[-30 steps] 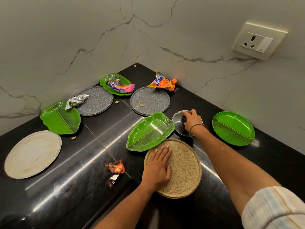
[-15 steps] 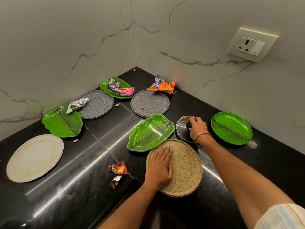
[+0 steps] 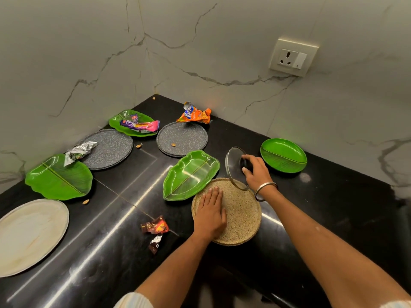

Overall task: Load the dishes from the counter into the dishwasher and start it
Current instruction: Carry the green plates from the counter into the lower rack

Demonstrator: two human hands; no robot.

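The task looks to be at its very start. No dishwasher shows anywhere in the head view, and nearly every dish lies spread over the black worktop (image 3: 333, 218), so nothing can be judged as loaded yet.

The right hand (image 3: 255, 172) grips the dark knob of a glass lid (image 3: 233, 167), fingers curled round it, and holds the lid tilted on edge, its lower rim over the far edge of the tan speckled plate (image 3: 240, 214). The left hand (image 3: 210, 215) lies flat on that plate with straight fingers, pressing it down and holding nothing. A fair guess is that the person is gathering pieces into a pile before carrying them off.

Left to collect: a green leaf-shaped plate (image 3: 191, 176) just beside the tan plate, a round green plate (image 3: 283, 155) to the right near the wall, two grey speckled plates (image 3: 111, 147) (image 3: 182, 138) further back, another green leaf plate (image 3: 59, 177) at the left, a smaller green one (image 3: 124, 123) in the corner, and a pale round plate (image 3: 29, 234) at the near left edge.

Rubbish will probably need clearing first: a pink and purple wrapper (image 3: 140, 125) lies in the corner green plate, a silver wrapper (image 3: 80, 151) across the left leaf plate and grey plate, an orange packet (image 3: 196, 115) at the rim of the far grey plate, and a dark wrapper (image 3: 155, 230) on the bare worktop. A few nut-like crumbs lie about as well.

Loading and starting the machine are both still ahead.
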